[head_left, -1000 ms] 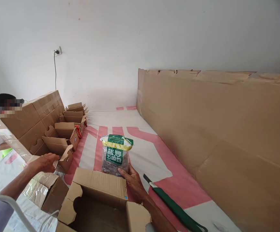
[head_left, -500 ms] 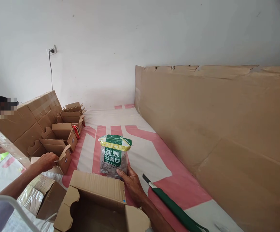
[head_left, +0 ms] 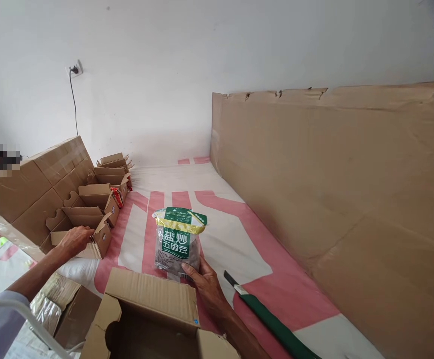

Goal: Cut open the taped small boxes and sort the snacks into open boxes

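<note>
Just 1 view on this one, and it's from the person's own head, facing forward and down across the table! It's in close: the near open box is cut off at the bottom, with the left hand and right hand just ahead. Looking far, it takes in the wall, with the cardboard panel filling the right.

Pale wall with cabled socket, softly lit
</note>
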The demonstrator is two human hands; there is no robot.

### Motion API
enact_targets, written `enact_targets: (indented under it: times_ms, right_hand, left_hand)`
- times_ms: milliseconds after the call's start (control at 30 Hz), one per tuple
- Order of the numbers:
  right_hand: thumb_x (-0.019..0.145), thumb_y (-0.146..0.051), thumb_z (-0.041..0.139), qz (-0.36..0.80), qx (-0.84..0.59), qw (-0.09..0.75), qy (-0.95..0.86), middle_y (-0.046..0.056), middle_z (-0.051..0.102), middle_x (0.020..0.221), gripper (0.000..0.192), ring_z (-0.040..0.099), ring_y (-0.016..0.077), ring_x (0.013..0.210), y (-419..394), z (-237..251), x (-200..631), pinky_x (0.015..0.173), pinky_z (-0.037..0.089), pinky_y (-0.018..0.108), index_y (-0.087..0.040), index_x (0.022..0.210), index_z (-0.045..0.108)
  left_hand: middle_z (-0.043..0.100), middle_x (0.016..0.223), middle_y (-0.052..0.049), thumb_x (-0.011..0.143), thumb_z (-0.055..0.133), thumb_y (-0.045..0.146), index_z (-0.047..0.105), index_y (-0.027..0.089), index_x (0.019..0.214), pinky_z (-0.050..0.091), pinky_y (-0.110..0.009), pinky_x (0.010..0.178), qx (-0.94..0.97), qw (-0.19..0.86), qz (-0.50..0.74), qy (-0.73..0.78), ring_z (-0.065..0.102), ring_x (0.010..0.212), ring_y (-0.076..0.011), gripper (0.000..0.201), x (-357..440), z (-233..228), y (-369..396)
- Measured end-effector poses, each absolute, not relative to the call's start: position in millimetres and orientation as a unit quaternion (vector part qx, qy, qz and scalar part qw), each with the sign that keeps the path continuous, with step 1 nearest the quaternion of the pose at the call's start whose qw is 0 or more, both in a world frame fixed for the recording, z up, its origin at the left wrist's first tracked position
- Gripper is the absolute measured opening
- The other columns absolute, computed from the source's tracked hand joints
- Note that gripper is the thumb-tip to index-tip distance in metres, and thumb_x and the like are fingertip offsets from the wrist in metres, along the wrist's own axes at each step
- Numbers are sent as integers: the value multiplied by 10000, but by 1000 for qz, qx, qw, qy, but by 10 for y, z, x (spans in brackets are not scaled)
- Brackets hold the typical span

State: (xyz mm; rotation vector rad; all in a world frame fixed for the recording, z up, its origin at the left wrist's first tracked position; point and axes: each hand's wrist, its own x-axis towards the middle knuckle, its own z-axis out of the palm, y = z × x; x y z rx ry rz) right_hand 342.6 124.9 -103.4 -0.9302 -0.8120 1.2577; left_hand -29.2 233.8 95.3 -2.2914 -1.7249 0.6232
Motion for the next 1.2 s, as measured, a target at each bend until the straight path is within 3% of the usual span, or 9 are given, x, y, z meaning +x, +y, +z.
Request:
enact_targets:
  times_ms: [100, 233, 467, 600, 767, 933, 1200]
  right_hand:
    - [776, -626, 863, 555, -409, 634, -349, 108, 774, 1331, 736, 707, 359, 1210, 1255, -1050, 3428, 1086, 549, 516, -257, 1387, 684]
    - [764, -647, 864, 553, -423, 628, -348, 99, 784, 1306, 747, 697, 361, 1224, 1244, -1064, 3438, 1083, 549, 514, -265, 1381, 686]
    - [793, -631, 854, 543, -432, 629, -349, 104, 779, 1313, 697, 702, 357, 1214, 1211, -1053, 3445, 1099, 541, 521, -257, 1361, 703]
    - [784, -642, 856, 545, -432, 629, -347, 91, 786, 1295, 633, 698, 355, 1228, 1215, -1041, 3437, 1093, 546, 507, -262, 1276, 737]
    - [735, -664, 882, 550, -437, 627, -337, 105, 766, 1361, 726, 714, 358, 1192, 1237, -1076, 3446, 1061, 563, 503, -250, 1309, 719]
    - [758, -644, 877, 549, -436, 627, -339, 88, 762, 1378, 682, 710, 353, 1223, 1262, -1139, 3465, 1068, 565, 486, -269, 1306, 723]
    - [744, -647, 877, 537, -440, 630, -348, 89, 799, 1282, 653, 711, 367, 1225, 1272, -1144, 3462, 1052, 581, 510, -259, 1252, 747]
  left_hand:
    - [786, 1190, -107, 957, 663, 215, 749, 252, 1091, 556, -369, 942, -779, 92, 216, -581, 734, 1189, -305, 164, -307, 980, 2318]
    - [789, 1220, -113, 828, 784, 192, 730, 266, 1175, 563, -406, 907, -763, 89, 226, -599, 738, 1175, -352, 360, -363, 944, 2189]
    - [792, 1183, -142, 919, 717, 293, 755, 244, 1041, 549, -423, 897, -726, 115, 198, -648, 736, 1166, -375, 136, -386, 772, 2177]
    - [786, 1176, -129, 927, 702, 285, 756, 255, 1057, 547, -406, 919, -721, 126, 175, -658, 713, 1195, -354, 144, -350, 739, 2279]
    - [780, 1200, -139, 935, 663, 257, 754, 243, 1110, 547, -402, 924, -721, 137, 158, -660, 699, 1222, -354, 197, -229, 759, 2556]
    - [778, 1220, -168, 894, 667, 203, 753, 210, 1099, 542, -417, 916, -724, 142, 152, -657, 707, 1213, -383, 223, -141, 804, 2859]
    - [772, 1236, -171, 891, 656, 251, 735, 217, 1140, 544, -422, 877, -722, 152, 137, -661, 723, 1181, -396, 263, -86, 762, 3142]
